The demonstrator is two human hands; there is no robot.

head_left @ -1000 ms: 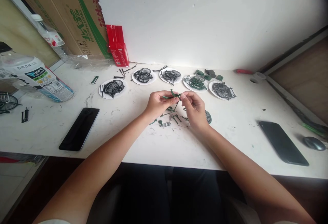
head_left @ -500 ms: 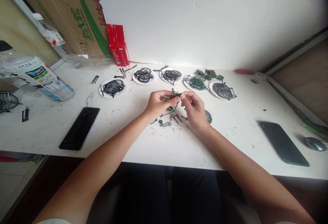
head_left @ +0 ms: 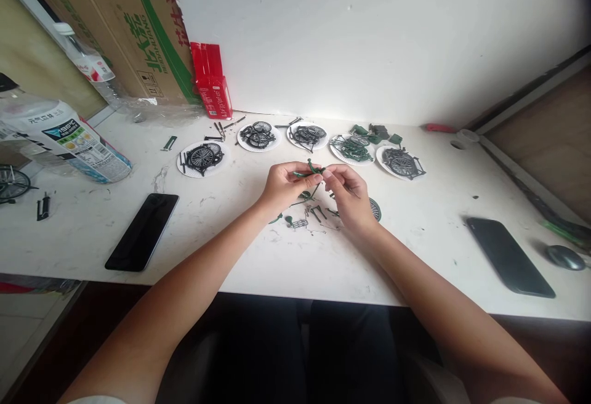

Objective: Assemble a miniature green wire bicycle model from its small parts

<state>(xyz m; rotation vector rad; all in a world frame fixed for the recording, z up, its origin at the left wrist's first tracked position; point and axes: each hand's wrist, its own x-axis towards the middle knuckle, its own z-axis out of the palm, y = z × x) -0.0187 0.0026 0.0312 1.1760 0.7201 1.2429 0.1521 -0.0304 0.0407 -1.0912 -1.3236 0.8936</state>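
Above the middle of the white table, my left hand point(head_left: 285, 187) pinches a green model bicycle frame point(head_left: 315, 171) between thumb and fingers. My right hand point(head_left: 349, 199) grips the same piece from the other side, its fingertips close to the left ones. Fingers cover much of the frame. On the table beneath lie loose green and dark parts point(head_left: 317, 212), with a small metal rack-like piece point(head_left: 299, 223) among them. A green-rimmed spoked wheel point(head_left: 376, 210) shows partly behind my right hand.
Several paper plates point(head_left: 180, 169) of miniature bicycle parts line the back. Phones point(head_left: 142, 231) point(head_left: 508, 256) lie to both sides, and a mouse point(head_left: 565, 257) at far right. Large bottle point(head_left: 85, 139), cardboard box point(head_left: 120, 28) and red carton point(head_left: 213, 84) stand left.
The view has shifted very slightly. Both hands keep their hold on the green frame, with barely any movement of the fingers.
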